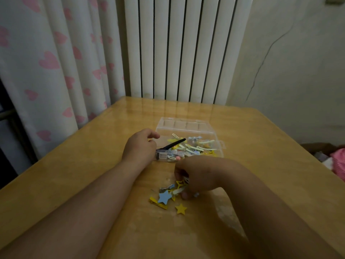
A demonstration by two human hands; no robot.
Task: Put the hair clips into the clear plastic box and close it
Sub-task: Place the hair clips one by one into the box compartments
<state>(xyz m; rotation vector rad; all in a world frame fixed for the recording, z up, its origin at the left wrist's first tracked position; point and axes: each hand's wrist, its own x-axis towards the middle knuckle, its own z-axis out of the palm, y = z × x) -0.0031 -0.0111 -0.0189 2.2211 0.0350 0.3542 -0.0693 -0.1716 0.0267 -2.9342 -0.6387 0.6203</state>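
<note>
A clear plastic box [218, 146] lies open on the wooden table, its lid [183, 124] folded back toward the wall. Inside it are several yellow, pale green and blue hair clips and a long black clip [172, 144]. My left hand [140, 145] rests against the box's left end, holding it. Just in front of the box, my right hand [197, 176] curls over a small pile of hair clips, with fingers closed on some of them. A blue star clip [164, 197], a yellow star clip [180, 208] and a yellow bar clip [154, 200] lie loose beside that hand.
The wooden table [93, 174] stands against a white radiator [179, 49]. A curtain with pink hearts [46, 62] hangs at the left. Pink cloth [337, 161] lies beyond the table's right edge.
</note>
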